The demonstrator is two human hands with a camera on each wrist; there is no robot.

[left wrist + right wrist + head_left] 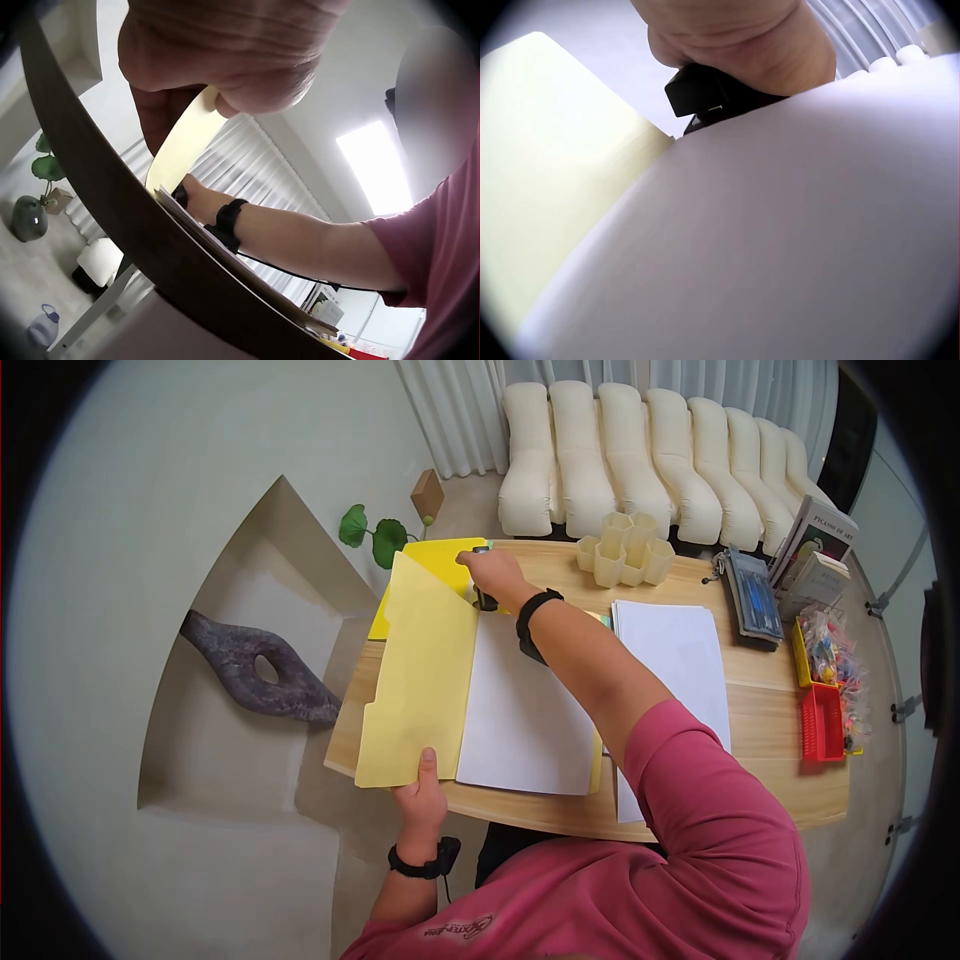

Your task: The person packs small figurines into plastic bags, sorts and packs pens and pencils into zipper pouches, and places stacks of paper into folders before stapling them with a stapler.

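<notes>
A pale yellow file folder lies open on the wooden table, its left cover raised at a slant. My left hand pinches that cover's near edge, the thumb on the inner face; in the left wrist view the cover bends up into the fingers. White sheets lie on the folder's other side. At their far left corner my right hand grips a black stapler, its jaw end right at the paper edge beside the fold. A brighter yellow folder shows behind the raised cover.
More white paper lies to the right, under my right forearm. A cream hexagonal holder stands at the back. Along the right side are a pencil case, upright books, a red basket and bagged items.
</notes>
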